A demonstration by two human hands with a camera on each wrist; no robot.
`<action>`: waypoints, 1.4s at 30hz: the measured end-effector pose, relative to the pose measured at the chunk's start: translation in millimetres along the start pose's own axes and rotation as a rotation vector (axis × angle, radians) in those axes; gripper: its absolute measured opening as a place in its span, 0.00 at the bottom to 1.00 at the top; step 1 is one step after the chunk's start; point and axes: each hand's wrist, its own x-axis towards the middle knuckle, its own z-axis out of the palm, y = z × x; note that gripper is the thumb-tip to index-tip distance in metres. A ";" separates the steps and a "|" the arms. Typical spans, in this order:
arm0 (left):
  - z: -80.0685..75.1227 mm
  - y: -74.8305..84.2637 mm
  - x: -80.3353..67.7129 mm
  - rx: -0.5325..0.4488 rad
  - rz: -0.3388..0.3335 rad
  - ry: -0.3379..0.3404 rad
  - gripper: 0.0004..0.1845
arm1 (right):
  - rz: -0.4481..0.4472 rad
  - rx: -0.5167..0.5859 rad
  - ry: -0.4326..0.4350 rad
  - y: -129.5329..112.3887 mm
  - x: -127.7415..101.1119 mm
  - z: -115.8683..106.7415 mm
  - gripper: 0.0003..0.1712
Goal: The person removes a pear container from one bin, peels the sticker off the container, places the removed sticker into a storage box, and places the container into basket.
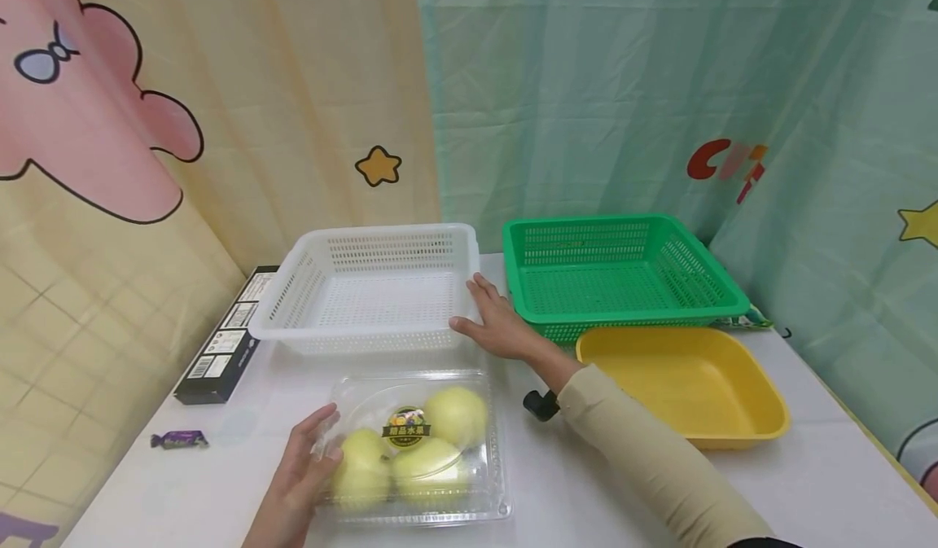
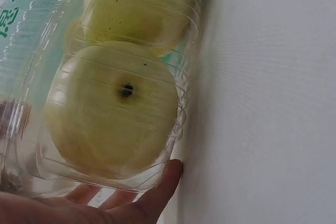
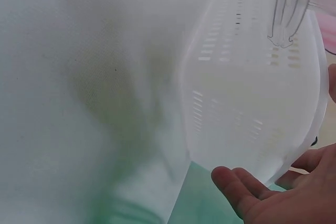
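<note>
A clear plastic clamshell box [image 1: 493,458] with three pale yellow-green fruits [image 1: 454,414] and a round dark label lies on the white table's near side. My left hand [image 1: 317,450] lies against the box's left side, fingers straight and thumb near the lid. The left wrist view shows a fruit [image 2: 110,108] through the ribbed plastic, with my left hand [image 2: 131,205] at the box's edge. My right hand [image 1: 485,313] rests flat against the right front corner of an empty white basket [image 1: 366,341]. In the right wrist view my right hand [image 3: 262,195] is open beside the white basket [image 3: 247,103].
An empty green basket [image 1: 623,230] stands right of the white one, with an empty yellow tray [image 1: 762,434] in front of it. A black box [image 1: 220,348] and a purple wrapped candy [image 1: 179,440] lie at the left. Patterned curtains hang close behind the table.
</note>
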 end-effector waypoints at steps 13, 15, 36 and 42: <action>11.0 -5.0 4.4 -0.016 0.074 0.023 0.33 | -0.034 -0.011 -0.001 1.1 -1.0 -1.3 0.46; 14.8 -3.8 4.6 -0.015 0.074 0.026 0.34 | -0.036 -0.013 -0.002 1.3 -1.0 -1.7 0.46; 43.3 0.2 5.4 0.036 0.059 0.045 0.34 | -0.054 -0.016 -0.019 1.9 -3.1 -3.0 0.46; 44.3 0.6 5.1 0.055 0.062 0.047 0.34 | -0.052 -0.019 -0.011 1.4 -2.8 -2.4 0.45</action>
